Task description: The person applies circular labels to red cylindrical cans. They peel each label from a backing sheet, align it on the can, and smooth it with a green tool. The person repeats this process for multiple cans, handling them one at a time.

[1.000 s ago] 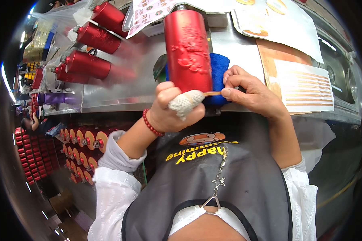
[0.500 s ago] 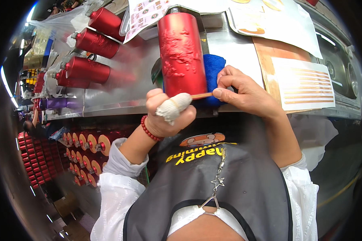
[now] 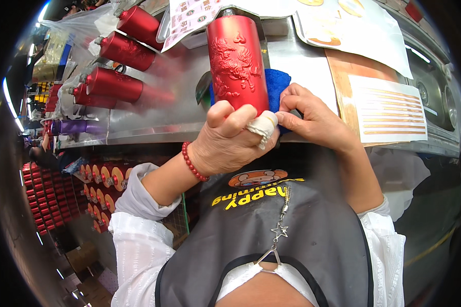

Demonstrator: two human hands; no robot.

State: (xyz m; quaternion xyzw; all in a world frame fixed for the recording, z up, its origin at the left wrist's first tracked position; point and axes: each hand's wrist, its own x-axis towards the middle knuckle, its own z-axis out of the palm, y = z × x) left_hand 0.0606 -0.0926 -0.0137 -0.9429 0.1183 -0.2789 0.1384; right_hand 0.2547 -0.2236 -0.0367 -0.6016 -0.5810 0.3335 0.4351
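Note:
A red bottle [image 3: 236, 61] with a raised animal relief lies on the metal bench, its neck pointing away from me. Its near end rests on a blue cloth [image 3: 278, 82]. My left hand [image 3: 229, 130] closes around that near end, fingers curled over the base. A white cloth finger cover [image 3: 264, 124] on it presses by the bottle's lower edge. Touching this cover, my right hand [image 3: 312, 116] is closed in a pinch, thumb against bent fingers. The thin copper-coloured strip seen there earlier is now hidden between the hands.
A white sheet of copper-coloured strips [image 3: 389, 112] lies on a brown board [image 3: 343, 77] at right. Several red bottles [image 3: 115, 84] lie at left beside a purple one [image 3: 77, 127]. Printed sheets [image 3: 194, 20] cover the back. More bottles are racked below the bench's left edge.
My left hand has moved right to meet my right hand, covering the stretched strip. The bottle has turned, showing more of its relief. My right hand stays nearly in place.

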